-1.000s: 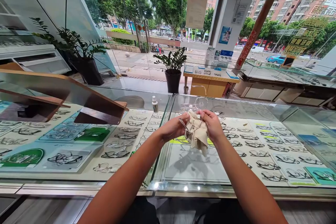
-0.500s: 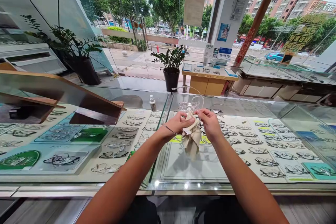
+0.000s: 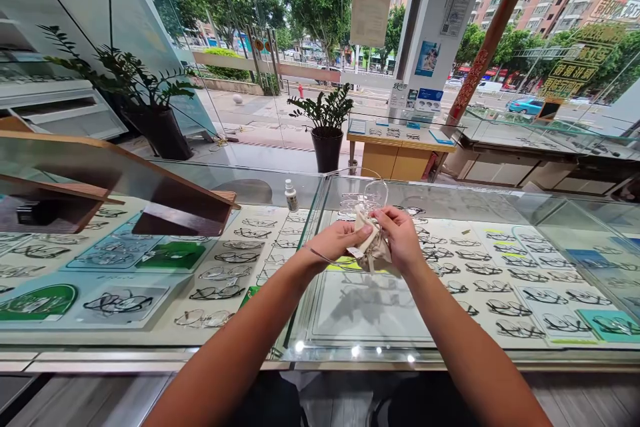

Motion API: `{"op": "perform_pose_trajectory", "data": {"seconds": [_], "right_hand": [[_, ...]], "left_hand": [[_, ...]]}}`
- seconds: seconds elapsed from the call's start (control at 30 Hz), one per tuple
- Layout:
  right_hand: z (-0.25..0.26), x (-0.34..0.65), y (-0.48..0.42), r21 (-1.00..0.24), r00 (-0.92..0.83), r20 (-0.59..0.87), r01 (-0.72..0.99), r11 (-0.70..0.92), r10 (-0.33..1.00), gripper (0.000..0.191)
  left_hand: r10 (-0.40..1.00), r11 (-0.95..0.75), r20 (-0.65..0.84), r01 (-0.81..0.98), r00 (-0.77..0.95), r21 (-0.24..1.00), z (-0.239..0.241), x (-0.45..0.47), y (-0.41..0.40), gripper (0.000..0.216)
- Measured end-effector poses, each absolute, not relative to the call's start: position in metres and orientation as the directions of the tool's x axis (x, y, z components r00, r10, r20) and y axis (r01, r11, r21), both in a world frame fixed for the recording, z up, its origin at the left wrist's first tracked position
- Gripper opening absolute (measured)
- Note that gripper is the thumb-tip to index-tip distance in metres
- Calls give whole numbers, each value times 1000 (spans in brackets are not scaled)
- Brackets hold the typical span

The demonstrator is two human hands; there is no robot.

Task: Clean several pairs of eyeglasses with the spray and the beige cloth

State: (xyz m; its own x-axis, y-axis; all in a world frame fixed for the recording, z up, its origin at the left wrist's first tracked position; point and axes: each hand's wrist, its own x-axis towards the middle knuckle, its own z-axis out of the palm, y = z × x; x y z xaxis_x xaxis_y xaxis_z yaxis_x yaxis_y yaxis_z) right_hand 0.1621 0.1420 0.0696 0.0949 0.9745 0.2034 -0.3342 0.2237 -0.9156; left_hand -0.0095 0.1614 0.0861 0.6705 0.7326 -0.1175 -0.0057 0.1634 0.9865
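My left hand (image 3: pixel 336 240) is closed, thumb on top, on a pair of thin-framed eyeglasses partly wrapped in a beige cloth. One slim temple of the eyeglasses (image 3: pixel 320 254) sticks out leftward past my wrist, and a small white tag (image 3: pixel 354 252) hangs near it. My right hand (image 3: pixel 403 235) pinches the beige cloth (image 3: pixel 376 257) from the other side. Fingers and fabric hide the lenses. Both hands are above the glass display counter (image 3: pixel 350 351). Beyond them, a thin clear curved piece (image 3: pixel 386 192) shows; I cannot tell what it belongs to.
A small white spray bottle (image 3: pixel 291 196) stands on the counter to the left. Rows of eyeglasses (image 3: pixel 507 307) lie under the glass. A wooden stand (image 3: pixel 165 203) occupies the left side. Behind the counter are a potted plant (image 3: pixel 327 147) and a low display table (image 3: pixel 385 157).
The beige cloth, which hung down below my hands, is now bunched up and shifted rightward under my right hand. The temple by my left wrist has dipped slightly.
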Motion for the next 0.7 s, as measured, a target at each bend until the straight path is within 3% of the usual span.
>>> {"op": "perform_pose_trajectory", "data": {"seconds": [0.17,0.5,0.7], "right_hand": [[70,157,139,-915,87,161,-360,182,983,31],[72,158,137,-928,58,155,-333,166,986,31],[76,162,139,-933,19,123,-338,123,992,35]], "left_hand": [[700,291,-92,-165,708,942,88,-9,160,52],[805,110,7,-161,593,981,81,-1,158,56],[759,206,-25,-204,651,957,87,-7,160,51]]}}
